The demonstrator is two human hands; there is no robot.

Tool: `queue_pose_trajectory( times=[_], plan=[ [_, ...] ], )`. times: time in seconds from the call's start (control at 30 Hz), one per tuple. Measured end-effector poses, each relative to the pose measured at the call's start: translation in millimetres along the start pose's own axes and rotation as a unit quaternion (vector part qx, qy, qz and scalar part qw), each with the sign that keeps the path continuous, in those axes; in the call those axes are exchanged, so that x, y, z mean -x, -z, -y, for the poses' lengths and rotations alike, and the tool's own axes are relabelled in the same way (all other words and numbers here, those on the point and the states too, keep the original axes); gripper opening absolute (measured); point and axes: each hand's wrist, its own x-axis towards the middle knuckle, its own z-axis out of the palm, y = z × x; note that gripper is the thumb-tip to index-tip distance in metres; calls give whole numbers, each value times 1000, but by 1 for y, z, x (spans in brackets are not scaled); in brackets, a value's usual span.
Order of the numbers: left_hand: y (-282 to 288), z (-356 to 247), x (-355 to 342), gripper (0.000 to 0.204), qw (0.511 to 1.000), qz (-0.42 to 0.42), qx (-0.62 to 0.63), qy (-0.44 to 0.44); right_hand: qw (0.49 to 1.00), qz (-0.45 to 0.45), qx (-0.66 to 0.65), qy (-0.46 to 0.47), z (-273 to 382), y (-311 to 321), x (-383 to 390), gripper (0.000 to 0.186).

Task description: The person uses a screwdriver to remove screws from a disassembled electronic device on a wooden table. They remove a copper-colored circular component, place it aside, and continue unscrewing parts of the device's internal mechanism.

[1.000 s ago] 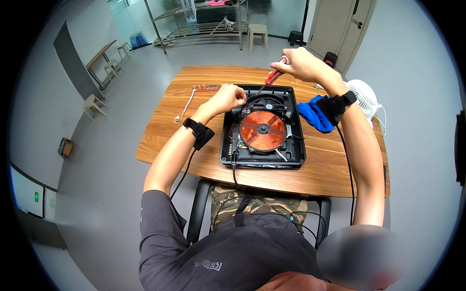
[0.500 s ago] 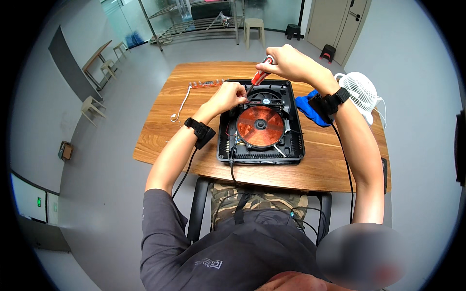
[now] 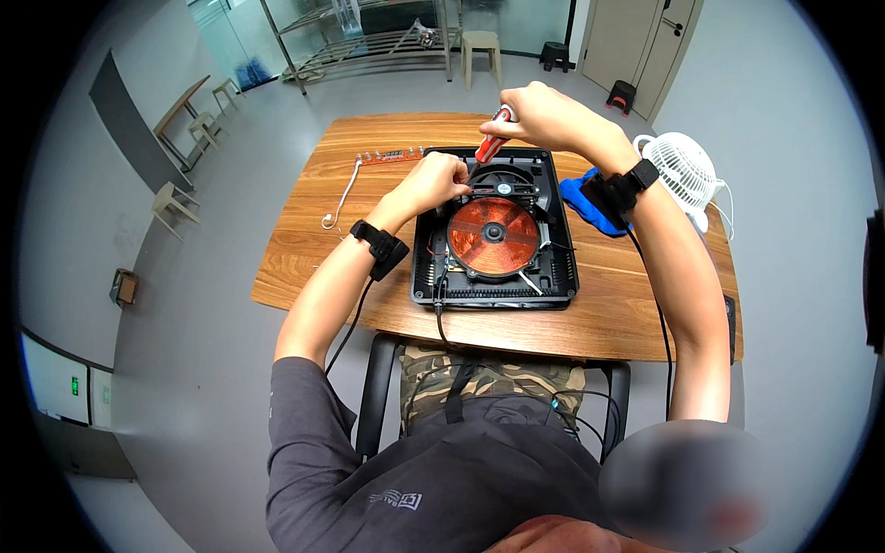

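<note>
An opened induction cooker [image 3: 429, 293] lies on the wooden table, its round copper coil [image 3: 475, 247] exposed and a black fan [image 3: 505, 175] behind it. My right hand [image 3: 544, 115] is closed round the red and white handle of a screwdriver [image 3: 493, 146], which slants down to the left toward the cooker's far left part. At the lower end of its shaft, the fingers of my left hand [image 3: 438, 182] are pinched together. What they hold, if anything, is hidden, and the screwdriver's tip cannot be made out.
On the table [image 3: 318, 276], a narrow circuit board [image 3: 392, 156] with a white cable [image 3: 348, 194] lies left of the cooker. To the right are a blue cloth-like item [image 3: 590, 207] and a white fan [image 3: 680, 170]. A black power cord [image 3: 441, 324] leaves the cooker's near edge.
</note>
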Motion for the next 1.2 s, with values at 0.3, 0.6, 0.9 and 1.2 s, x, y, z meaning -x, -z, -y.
queue_pose_trajectory(
  times=[0.3, 0.6, 0.9, 1.2],
  plan=[
    [3, 2, -17, 22, 999, 28, -20, 31, 997, 17, 78, 1, 15, 0, -25, 63],
    [-16, 34, -37, 29, 997, 74, 5, 16, 993, 70, 87, -29, 9, -20, -50, 61],
    [-22, 38, -32, 35, 998, 70, 0, -10, 992, 86, 85, -22, 2, -31, -59, 63],
    [-26, 41, -33, 33, 997, 75, -7, -9, 994, 75, 83, -14, -2, -38, -61, 64]
  ],
)
